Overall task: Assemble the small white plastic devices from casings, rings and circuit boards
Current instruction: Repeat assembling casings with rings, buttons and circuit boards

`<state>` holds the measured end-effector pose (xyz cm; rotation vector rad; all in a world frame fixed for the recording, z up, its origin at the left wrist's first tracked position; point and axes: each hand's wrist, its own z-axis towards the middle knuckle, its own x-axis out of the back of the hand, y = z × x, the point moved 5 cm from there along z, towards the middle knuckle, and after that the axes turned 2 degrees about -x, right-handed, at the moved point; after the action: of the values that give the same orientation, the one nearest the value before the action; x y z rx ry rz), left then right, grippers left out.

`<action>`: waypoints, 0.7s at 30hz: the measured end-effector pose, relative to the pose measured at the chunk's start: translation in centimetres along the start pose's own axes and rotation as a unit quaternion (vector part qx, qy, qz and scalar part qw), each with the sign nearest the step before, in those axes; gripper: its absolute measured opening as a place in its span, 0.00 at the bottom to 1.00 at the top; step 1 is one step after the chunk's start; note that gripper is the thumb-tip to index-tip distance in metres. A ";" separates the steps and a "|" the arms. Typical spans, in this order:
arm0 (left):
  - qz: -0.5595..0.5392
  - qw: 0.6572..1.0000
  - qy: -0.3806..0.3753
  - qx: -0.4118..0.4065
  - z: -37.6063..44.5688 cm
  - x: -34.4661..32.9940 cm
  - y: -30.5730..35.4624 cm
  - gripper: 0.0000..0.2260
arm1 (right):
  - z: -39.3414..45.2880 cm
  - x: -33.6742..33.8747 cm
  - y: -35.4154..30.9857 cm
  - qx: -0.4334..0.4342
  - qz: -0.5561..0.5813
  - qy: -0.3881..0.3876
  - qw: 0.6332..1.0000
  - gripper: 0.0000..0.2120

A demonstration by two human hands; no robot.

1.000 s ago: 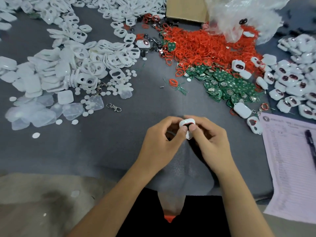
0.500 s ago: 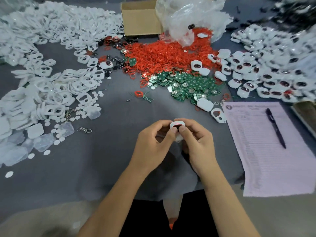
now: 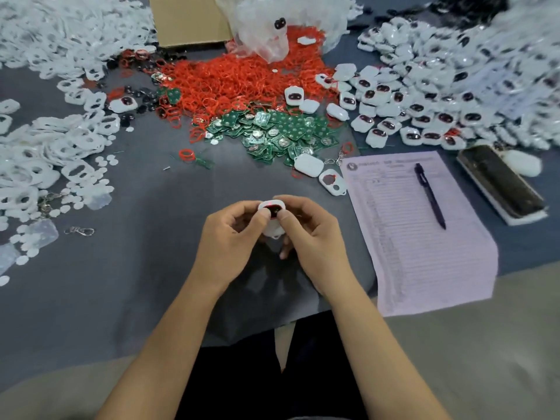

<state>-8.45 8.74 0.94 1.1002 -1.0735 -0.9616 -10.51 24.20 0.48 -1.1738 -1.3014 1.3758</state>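
Observation:
A small white device [image 3: 272, 207] with a dark red oval window sits between both hands, low in the middle of the grey cloth. My left hand [image 3: 230, 237] pinches its left side, thumb on the front face. My right hand [image 3: 312, 237] pinches its right side in the same way. Beyond them lie a heap of red rings [image 3: 242, 83], a pile of green circuit boards [image 3: 272, 131], white casings [image 3: 60, 140] on the left and finished devices [image 3: 424, 95] on the right.
A lined paper form [image 3: 418, 256] with a dark pen [image 3: 430, 195] lies right of my hands. A dark block [image 3: 500, 183] sits beyond it. A cardboard box [image 3: 188, 19] and a clear plastic bag [image 3: 281, 22] stand at the back. A metal clasp [image 3: 80, 231] lies at left.
The view has swung to the right, bringing the paper form, pen and finished devices further into sight. Both hands keep holding the same device in the same place between them.

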 end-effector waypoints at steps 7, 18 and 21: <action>-0.003 0.998 -0.045 -0.035 -0.5 -0.2 0.3 0.07 | -0.1 0.1 0.0 -0.005 0.001 0.030 1.000 0.05; 0.052 0.995 -0.085 -0.025 -1.0 -1.1 0.0 0.05 | 0.1 -0.1 0.2 -0.024 0.031 0.051 0.998 0.08; 0.045 0.995 -0.084 -0.010 -1.0 -1.0 0.1 0.03 | 0.1 0.0 0.2 -0.023 0.045 0.057 0.997 0.08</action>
<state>-7.69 9.94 0.70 0.9592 -1.2379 -1.0038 -10.59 24.19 0.30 -1.3375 -1.2180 1.3276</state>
